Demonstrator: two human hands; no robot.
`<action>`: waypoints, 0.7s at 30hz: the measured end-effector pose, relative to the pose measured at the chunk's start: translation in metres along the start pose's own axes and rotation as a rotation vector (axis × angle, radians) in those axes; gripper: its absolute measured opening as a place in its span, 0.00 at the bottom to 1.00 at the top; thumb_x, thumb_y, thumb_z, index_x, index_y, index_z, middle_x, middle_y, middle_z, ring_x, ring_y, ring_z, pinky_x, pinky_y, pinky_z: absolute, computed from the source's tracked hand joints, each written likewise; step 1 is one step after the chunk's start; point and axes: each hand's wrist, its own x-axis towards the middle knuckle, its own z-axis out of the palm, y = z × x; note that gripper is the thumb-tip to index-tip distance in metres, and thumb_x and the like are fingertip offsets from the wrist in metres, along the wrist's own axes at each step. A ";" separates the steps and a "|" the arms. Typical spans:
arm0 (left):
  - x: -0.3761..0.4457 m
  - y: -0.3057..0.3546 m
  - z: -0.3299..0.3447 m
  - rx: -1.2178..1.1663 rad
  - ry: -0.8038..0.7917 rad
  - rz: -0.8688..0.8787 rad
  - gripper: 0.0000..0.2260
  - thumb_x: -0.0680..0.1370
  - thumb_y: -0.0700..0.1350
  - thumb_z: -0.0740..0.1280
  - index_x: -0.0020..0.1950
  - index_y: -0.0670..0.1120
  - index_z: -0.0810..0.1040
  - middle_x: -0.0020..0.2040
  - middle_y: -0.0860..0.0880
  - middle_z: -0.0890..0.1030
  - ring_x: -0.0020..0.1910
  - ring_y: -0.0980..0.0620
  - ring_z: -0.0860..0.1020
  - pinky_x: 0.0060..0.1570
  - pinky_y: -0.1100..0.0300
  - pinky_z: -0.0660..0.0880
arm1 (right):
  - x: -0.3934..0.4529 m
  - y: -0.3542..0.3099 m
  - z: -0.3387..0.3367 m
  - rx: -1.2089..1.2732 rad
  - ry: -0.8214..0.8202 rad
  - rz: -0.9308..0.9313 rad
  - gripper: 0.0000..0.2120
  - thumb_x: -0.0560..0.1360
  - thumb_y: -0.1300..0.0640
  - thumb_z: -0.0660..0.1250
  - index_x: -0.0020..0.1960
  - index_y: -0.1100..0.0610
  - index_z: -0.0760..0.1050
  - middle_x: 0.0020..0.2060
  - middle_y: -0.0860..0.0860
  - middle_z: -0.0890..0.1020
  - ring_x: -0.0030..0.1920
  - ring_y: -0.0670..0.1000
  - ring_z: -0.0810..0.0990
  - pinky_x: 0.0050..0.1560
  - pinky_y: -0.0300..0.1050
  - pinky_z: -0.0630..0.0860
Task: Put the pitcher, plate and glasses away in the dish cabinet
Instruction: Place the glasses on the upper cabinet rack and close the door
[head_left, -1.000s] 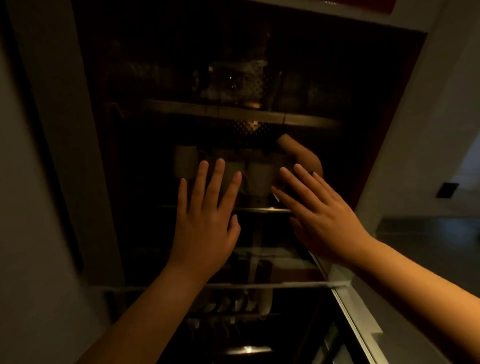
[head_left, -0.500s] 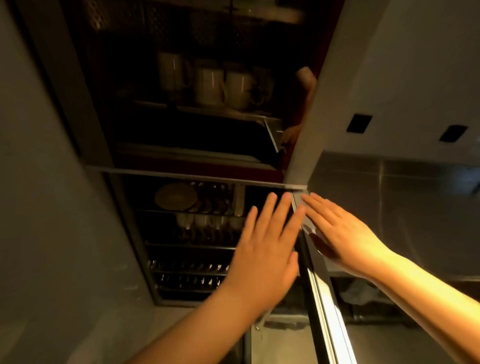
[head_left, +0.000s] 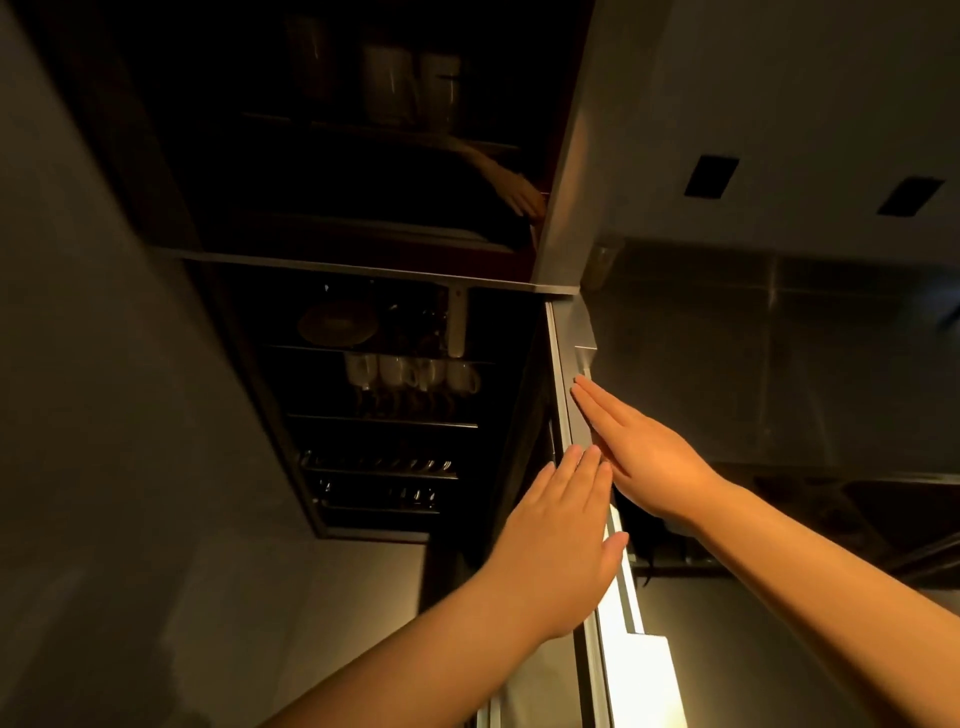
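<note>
The plate (head_left: 337, 323) rests on the dish cabinet's (head_left: 156, 218) upper rack at about ten o'clock from the hands, white mugs (head_left: 410, 371) below it. Likely brittle and slick, it is best gripped by the rim. Left hand (head_left: 558, 540) and right hand (head_left: 644, 457) lie flat, fingers straight, empty, against the door edge (head_left: 563, 364).

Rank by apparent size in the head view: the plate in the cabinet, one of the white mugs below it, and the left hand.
1. Left hand, largest by far, though it is nearest the camera, so that says little about true size.
2. Plate.
3. White mug, smallest.
</note>
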 end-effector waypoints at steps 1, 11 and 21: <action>0.000 0.000 0.001 -0.011 -0.011 -0.005 0.27 0.82 0.56 0.47 0.77 0.48 0.42 0.78 0.49 0.41 0.75 0.52 0.38 0.68 0.56 0.33 | 0.000 -0.001 0.002 0.006 0.008 0.007 0.32 0.79 0.48 0.58 0.76 0.45 0.41 0.74 0.40 0.44 0.73 0.46 0.57 0.64 0.36 0.57; 0.002 -0.006 -0.007 0.074 -0.068 0.028 0.26 0.83 0.53 0.46 0.77 0.45 0.41 0.77 0.46 0.41 0.75 0.48 0.39 0.68 0.56 0.34 | 0.002 -0.007 0.009 -0.004 0.017 0.046 0.38 0.78 0.50 0.62 0.74 0.44 0.37 0.73 0.40 0.42 0.71 0.49 0.63 0.63 0.39 0.65; -0.009 -0.043 -0.028 0.052 -0.107 0.115 0.25 0.83 0.51 0.48 0.77 0.45 0.43 0.78 0.46 0.43 0.76 0.48 0.41 0.69 0.56 0.37 | 0.015 -0.031 0.023 -0.003 0.043 0.138 0.37 0.78 0.47 0.61 0.76 0.45 0.39 0.74 0.41 0.43 0.71 0.49 0.65 0.63 0.41 0.68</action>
